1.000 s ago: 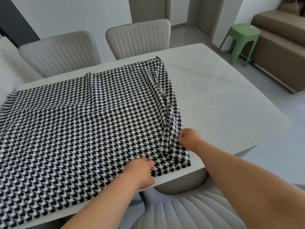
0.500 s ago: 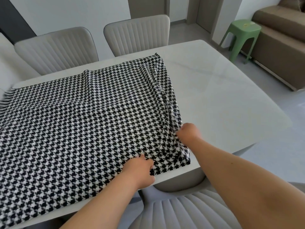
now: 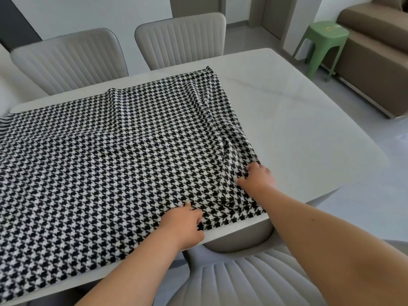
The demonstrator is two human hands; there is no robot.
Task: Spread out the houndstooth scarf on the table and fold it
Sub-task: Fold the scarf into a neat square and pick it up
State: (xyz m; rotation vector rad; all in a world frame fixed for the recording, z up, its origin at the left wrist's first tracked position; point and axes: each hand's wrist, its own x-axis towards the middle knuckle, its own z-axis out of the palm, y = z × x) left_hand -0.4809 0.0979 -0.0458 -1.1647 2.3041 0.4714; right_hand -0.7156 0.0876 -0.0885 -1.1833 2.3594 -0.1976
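The houndstooth scarf (image 3: 110, 164) lies spread over the tabletop (image 3: 298, 120), soft, light and quick to ripple, so it is probably best held at its corners and hems. Its left end runs out of view. The left hand (image 3: 184, 226) pinches the near hem, the right hand (image 3: 257, 176) bunches the rumpled right edge; both grips' fingertips are buried in cloth.

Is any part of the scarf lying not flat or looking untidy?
Yes. The houndstooth scarf is bunched into ridges along its right edge, near the right hand; the rest lies mostly flat.

Right hand (image 3: 257, 177) farther onto scarf (image 3: 114, 155), thumb out.
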